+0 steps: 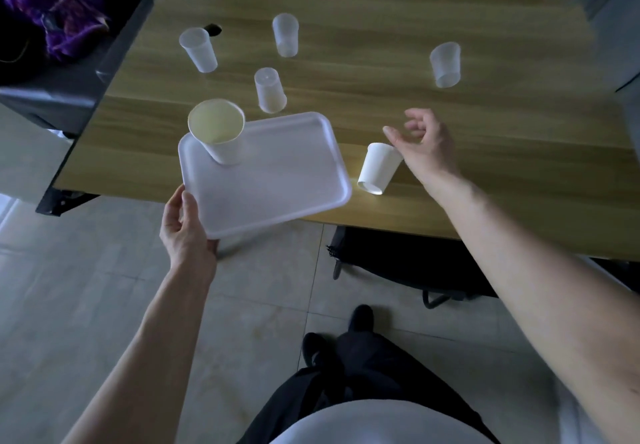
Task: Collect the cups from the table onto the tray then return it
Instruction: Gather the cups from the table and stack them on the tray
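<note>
Here, left grip (187, 225) holds one-cup tray (277, 180); right (424, 142) spread; five cups (379, 168) remain.

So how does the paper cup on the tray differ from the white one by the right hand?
The cup on the tray stands upright, mouth up, its pale inside showing; the white cup on the table leans with its mouth away from the camera and its base showing. The first rests on the tray, which the left hand holds; the second is off the tray, at the open right hand. Both look like plain white paper cups.
</note>
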